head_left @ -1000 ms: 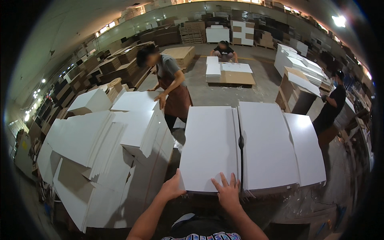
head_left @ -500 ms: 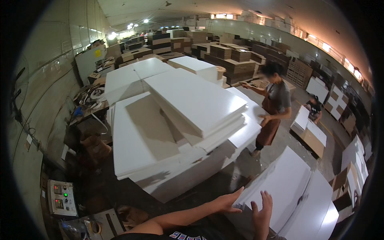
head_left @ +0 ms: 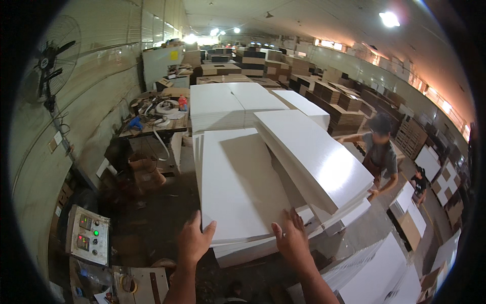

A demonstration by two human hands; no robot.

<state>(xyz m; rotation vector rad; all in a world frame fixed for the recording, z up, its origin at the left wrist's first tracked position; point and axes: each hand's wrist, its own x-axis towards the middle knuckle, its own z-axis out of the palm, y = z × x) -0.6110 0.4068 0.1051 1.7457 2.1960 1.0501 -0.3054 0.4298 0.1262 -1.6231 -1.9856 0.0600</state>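
Observation:
A white rectangular panel (head_left: 235, 187) lies on top of a stack of similar boards in front of me. At its near left corner is my left hand (head_left: 195, 240), the thumb apart from the fingers, which run along the side edge. My right hand (head_left: 293, 240) is by the near right corner, its thumb over the panel and its fingers raised and apart. Neither hand visibly closes round the panel; how firmly they touch it I cannot tell. Beside it, a slanted pile of white panels (head_left: 316, 157) partly overlaps the same stack.
Another person (head_left: 382, 154) stands at the stack's right side, a hand by the slanted pile. More white panels (head_left: 372, 273) stand at the lower right. A control box (head_left: 88, 235) and a cluttered table (head_left: 157, 114) are on the left, a wall fan (head_left: 53, 63) above.
My view has swung left. Both hands have gone from the panels at the lower right to the near corners of the panel on the main stack. The other person leans lower.

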